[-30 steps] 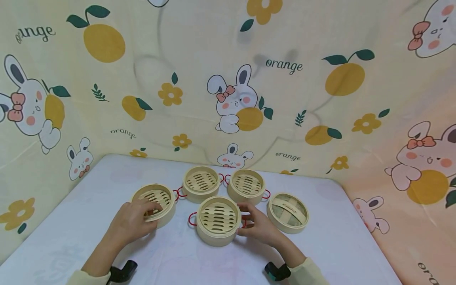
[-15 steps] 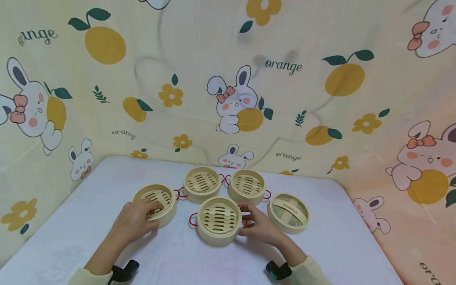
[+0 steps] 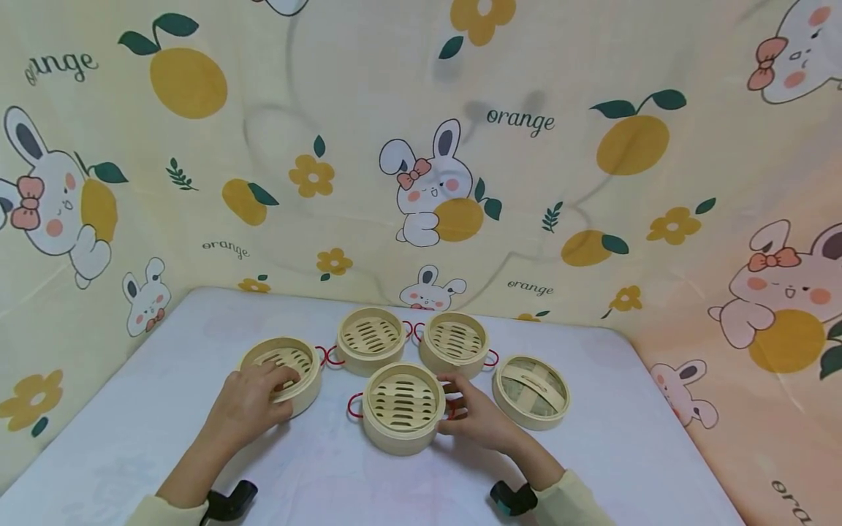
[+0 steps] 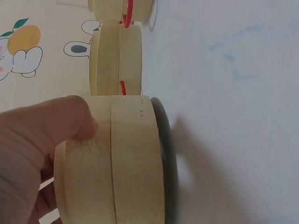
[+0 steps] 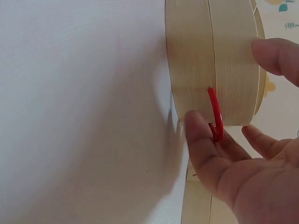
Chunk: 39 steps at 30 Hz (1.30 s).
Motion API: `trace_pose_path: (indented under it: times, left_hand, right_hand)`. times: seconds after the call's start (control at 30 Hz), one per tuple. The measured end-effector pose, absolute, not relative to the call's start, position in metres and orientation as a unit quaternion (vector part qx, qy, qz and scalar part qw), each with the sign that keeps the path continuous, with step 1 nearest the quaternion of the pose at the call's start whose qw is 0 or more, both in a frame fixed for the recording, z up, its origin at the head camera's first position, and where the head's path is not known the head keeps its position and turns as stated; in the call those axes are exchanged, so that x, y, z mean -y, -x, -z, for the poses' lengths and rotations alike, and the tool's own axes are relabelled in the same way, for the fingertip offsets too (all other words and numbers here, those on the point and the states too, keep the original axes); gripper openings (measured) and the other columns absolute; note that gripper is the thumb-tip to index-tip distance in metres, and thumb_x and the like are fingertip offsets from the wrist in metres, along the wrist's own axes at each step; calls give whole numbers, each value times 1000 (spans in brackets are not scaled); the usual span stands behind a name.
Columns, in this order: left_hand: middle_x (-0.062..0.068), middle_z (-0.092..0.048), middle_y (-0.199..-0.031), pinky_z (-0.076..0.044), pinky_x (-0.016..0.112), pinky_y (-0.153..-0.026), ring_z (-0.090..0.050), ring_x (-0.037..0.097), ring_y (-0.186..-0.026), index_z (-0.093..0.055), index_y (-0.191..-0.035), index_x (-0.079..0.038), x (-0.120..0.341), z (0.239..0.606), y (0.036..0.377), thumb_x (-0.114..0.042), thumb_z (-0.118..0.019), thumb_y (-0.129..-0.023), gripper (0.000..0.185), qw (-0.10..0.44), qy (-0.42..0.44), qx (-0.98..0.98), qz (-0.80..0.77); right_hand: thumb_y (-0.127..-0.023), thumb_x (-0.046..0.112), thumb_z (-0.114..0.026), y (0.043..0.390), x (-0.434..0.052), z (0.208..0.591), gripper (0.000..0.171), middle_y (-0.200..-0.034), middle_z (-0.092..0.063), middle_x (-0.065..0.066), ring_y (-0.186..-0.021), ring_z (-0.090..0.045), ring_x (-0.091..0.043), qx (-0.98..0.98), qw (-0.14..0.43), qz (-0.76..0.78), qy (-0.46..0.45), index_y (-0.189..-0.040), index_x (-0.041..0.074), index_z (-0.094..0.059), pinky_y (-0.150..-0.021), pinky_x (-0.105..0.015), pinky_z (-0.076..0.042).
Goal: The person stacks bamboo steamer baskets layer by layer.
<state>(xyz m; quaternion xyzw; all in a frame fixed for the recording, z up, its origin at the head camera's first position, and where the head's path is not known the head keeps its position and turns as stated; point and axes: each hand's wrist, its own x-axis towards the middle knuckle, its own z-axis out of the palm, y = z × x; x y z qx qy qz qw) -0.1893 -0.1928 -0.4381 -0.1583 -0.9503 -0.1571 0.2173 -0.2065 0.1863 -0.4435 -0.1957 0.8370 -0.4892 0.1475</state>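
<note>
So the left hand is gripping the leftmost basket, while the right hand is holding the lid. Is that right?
Not quite: the right hand is holding the front basket, not the lid, as the head view shows. The left hand is indeed gripping the leftmost basket.

Easiest way in is the white tabletop (image 3: pixel 355 488) ahead of the front steamer (image 3: pixel 402 431), carrying on up the gap beside the left steamer (image 3: pixel 306 390), though a red handle (image 3: pixel 350 406) pokes into that gap. The right hand (image 3: pixel 483 418) pretty much plugs the space between front steamer and lid (image 3: pixel 531 394), and the back-left steamer (image 3: pixel 371 345) and back-right steamer (image 3: pixel 454 345) leave just a sliver between them.
</note>
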Motion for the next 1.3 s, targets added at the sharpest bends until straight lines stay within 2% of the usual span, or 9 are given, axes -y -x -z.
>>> trace_pose_path:
  times: [0.3, 0.47, 0.73, 1.3]
  left_hand:
    - [-10, -52, -71, -35, 32, -57, -51, 13, -71, -70, -90, -21, 193, 437, 190, -13, -72, -60, 31, 253, 175, 940, 148]
    - [-11, -51, -72, -34, 32, -59, -51, 13, -72, -70, -92, -22, 192, 435, 189, -14, -72, -62, 31, 249, 170, 942, 146]
    - [-6, -62, -82, -41, 39, -67, -57, 17, -80, -70, -94, -19, 188, 433, 186, -15, -75, -64, 31, 260, 172, 936, 162]
    - [-6, -58, -83, -39, 38, -72, -56, 17, -83, -71, -97, -20, 181, 430, 187, -16, -79, -64, 35, 285, 209, 920, 170]
  right_hand:
    - [-79, 12, -75, 209, -187, 445, 72, -124, -54, -17, -104, -58, -25, -845, 137, 479, 193, -141, 10, -40, -92, -42, -51]
    - [-79, 13, -75, 210, -188, 444, 72, -123, -53, -19, -103, -58, -24, -843, 135, 483, 196, -141, 9, -40, -91, -40, -51]
    - [-80, 10, -74, 209, -188, 442, 72, -125, -52, -22, -109, -56, -30, -835, 145, 492, 198, -142, 8, -38, -93, -47, -50]
    - [-80, 14, -76, 208, -186, 448, 74, -133, -49, -19, -120, -53, -35, -832, 158, 499, 183, -142, 14, -36, -95, -48, -49]
